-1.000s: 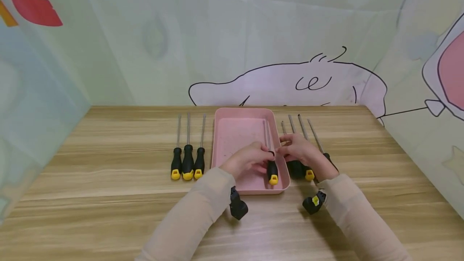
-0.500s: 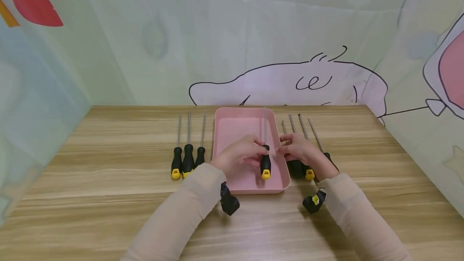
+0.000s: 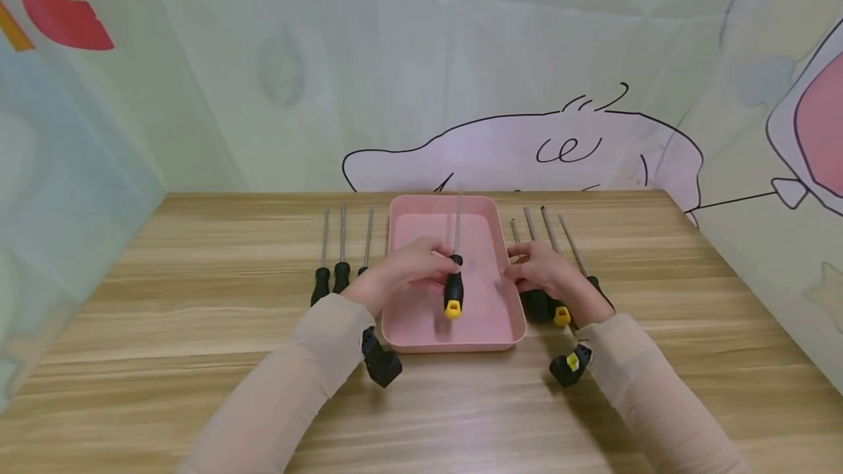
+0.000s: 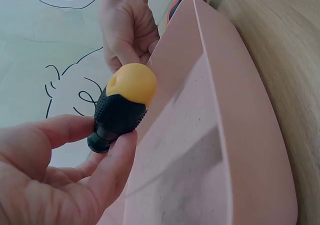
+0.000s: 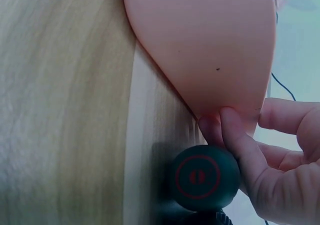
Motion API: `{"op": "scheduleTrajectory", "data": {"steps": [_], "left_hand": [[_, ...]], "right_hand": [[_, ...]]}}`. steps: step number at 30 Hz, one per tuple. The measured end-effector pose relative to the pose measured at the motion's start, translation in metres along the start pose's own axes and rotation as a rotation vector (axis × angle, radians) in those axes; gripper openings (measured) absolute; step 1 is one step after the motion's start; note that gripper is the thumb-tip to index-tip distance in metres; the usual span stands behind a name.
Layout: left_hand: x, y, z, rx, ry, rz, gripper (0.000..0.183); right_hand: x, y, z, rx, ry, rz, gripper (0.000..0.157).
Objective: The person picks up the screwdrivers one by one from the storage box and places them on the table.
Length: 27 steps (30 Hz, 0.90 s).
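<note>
My left hand (image 3: 408, 269) pinches a screwdriver (image 3: 454, 290) by its black handle, at the shank end. The handle has a yellow butt end, and its thin metal shank points away toward the back wall. It hangs over the shallow pink tray (image 3: 454, 347), casting a shadow inside it. In the left wrist view, thumb and fingers grip the handle (image 4: 120, 116) from both sides. My right hand (image 3: 546, 269) holds the tray's right wall, with the thumb (image 5: 239, 135) against the outer side and a fingertip at the rim. Screwdriver handles lie right under that hand.
Left of the tray lie three screwdrivers (image 3: 342, 276) in a row, their handles partly behind the left sleeve. Several more screwdrivers (image 3: 561, 313) lie right of it, partly under the right hand. One has a dark green butt end (image 5: 205, 177). A printed cloth backs the wooden table (image 3: 461, 415).
My left hand has raised the screwdriver from the tray's right side and carried it left, to about the tray's middle. The right hand and the tray have stayed put.
</note>
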State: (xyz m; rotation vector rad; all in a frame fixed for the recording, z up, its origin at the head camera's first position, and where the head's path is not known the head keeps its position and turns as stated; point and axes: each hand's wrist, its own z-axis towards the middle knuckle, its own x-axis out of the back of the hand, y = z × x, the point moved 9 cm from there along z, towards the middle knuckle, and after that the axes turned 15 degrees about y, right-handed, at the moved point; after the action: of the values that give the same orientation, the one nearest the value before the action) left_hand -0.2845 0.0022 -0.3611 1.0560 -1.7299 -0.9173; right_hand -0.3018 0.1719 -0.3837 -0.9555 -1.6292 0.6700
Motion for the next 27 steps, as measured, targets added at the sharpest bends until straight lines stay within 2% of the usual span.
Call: {"op": "scheduleTrajectory", "data": {"steps": [4,11,20,27], "left_hand": [[0.008,-0.004,0.001,0.008,0.015,0.016,0.035],[0.024,-0.007,-0.004,0.017,0.030,-0.012,0.041],[0.040,-0.017,-0.008,-0.015,0.003,-0.007,0.037],[0.054,-0.025,-0.012,-0.011,-0.006,-0.011,0.043]], "right_hand": [[0.000,0.000,0.000,0.001,-0.002,0.001,0.053],[-0.001,0.001,0.000,-0.001,-0.004,-0.001,0.053],[-0.001,0.000,0.000,-0.001,-0.009,0.008,0.054],[-0.001,0.001,0.000,-0.009,-0.006,0.007,0.055]]}}
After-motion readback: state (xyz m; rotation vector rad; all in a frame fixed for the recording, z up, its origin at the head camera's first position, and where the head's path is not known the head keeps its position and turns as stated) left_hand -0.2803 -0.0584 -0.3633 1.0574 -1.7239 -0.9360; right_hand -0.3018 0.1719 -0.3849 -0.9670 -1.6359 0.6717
